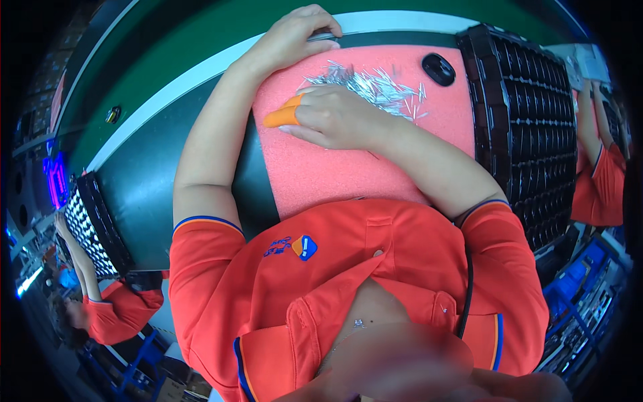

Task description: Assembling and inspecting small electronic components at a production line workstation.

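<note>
A pink foam pad (348, 167) lies on a dark bench in front of me. A heap of several small silver metal pins (375, 84) is spread on its far part. My right hand (338, 117) rests on the pad at the near left edge of the heap, fingers curled, with an orange finger cot (281, 116) on one digit pointing left. Whether it holds pins is hidden. My left hand (295, 35) lies at the pad's far left corner, fingers bent over a thin grey piece (323, 37) at the edge.
A black round object (439, 69) sits on the pad's far right. A black compartment tray (536, 127) stands to the right. Another tray with white parts (90, 228) is at the left. People in orange shirts work at the left (110, 315) and right (599, 181).
</note>
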The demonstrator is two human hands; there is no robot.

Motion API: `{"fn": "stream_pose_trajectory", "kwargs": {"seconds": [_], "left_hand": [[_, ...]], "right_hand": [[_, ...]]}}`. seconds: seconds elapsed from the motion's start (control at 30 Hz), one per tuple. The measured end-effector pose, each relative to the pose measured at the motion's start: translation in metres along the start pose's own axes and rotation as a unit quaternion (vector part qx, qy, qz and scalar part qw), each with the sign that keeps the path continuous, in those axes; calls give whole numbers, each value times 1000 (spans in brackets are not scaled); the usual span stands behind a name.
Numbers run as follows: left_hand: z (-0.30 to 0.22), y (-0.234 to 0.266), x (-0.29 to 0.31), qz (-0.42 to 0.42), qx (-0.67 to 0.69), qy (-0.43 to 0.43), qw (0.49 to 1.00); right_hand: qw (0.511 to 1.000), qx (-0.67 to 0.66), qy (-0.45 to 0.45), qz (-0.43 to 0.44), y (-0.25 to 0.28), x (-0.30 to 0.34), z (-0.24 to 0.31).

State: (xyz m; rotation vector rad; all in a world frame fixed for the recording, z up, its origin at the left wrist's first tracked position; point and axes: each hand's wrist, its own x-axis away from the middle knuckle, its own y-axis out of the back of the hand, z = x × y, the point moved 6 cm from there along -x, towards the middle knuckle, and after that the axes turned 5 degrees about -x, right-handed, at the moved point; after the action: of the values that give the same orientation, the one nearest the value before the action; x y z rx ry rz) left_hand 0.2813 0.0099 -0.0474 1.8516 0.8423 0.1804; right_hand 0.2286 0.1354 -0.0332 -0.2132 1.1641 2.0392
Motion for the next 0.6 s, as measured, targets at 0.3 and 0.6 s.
{"fn": "stream_pose_trajectory", "kwargs": {"seconds": [0.3, 0.6], "left_hand": [[-6, -1, 2, -74, 41, -56, 995], [-4, -6, 3, -20, 205, 40, 978]], "right_hand": [[999, -12, -28, 23, 6, -5, 8], [997, -11, -60, 41, 0, -1, 1]]}}
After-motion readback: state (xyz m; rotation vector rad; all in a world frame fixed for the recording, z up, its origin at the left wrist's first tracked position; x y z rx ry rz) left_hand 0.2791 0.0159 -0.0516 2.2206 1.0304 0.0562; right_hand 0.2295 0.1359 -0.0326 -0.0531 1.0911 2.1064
